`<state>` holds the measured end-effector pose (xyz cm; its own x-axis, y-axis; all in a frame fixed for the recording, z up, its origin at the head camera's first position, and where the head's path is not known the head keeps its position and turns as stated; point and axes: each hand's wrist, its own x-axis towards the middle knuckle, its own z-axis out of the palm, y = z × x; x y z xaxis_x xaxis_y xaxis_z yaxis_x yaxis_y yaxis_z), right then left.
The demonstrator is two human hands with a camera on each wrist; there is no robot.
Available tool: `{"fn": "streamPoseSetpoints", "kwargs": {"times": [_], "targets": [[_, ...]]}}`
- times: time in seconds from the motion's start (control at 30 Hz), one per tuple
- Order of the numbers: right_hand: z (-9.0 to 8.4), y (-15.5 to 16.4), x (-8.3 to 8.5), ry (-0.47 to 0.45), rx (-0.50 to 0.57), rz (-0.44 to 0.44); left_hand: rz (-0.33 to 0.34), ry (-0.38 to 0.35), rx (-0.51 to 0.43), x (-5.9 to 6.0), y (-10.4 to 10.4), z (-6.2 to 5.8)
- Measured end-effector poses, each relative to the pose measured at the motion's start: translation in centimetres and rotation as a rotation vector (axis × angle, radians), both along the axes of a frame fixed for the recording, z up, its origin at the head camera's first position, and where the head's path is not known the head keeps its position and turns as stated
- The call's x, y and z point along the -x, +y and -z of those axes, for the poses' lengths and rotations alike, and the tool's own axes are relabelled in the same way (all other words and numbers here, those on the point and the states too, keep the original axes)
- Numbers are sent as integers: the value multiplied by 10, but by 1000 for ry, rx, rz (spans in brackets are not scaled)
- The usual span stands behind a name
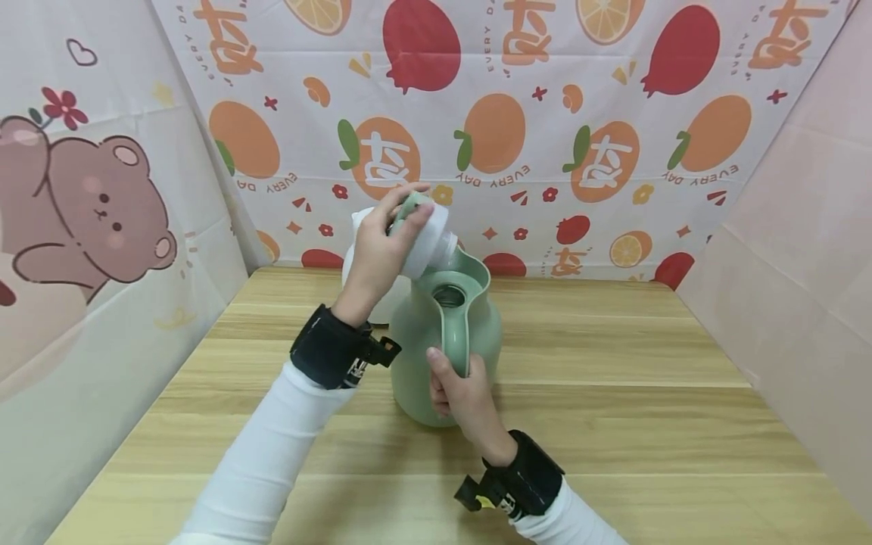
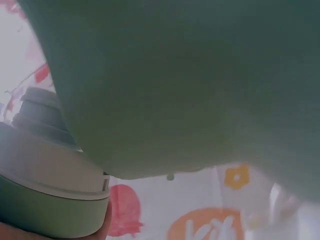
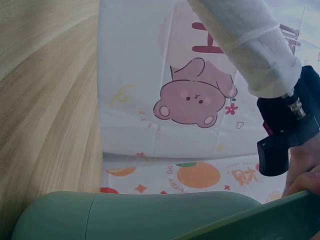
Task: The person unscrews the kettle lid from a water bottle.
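While beyond right hand [image 1: 470, 400] — handle [image 1: 455, 337] gripped — green jug [image 1: 417, 359]; lid [image 1: 431, 241] pinched in left hand [image 1: 383, 253]

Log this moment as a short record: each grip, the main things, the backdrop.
Left grip: holds a green-and-white lid, tilted
Right grip: holds the handle of a green jug
Jug: upright on a wooden table, mouth uncovered
Behind jug: something white, mostly hidden
Backdrop: fruit-print cloth
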<state>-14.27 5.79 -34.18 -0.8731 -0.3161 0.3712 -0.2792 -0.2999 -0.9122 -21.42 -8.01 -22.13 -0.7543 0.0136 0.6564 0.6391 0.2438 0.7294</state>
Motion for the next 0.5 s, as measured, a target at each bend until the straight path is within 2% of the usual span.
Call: {"fn": "streamPoseSetpoints", "kwargs": {"times": [0.13,0.33,0.5], "targets": [[0,0,0,-6,2,8,88,-80,-258,0,-7,6],[0,-1,0,-7,-4,11,299,-194,-692,2,-20,23],[-1,-1,0,3,-3,10,455,-279,-1014,2,-29,36]]}}
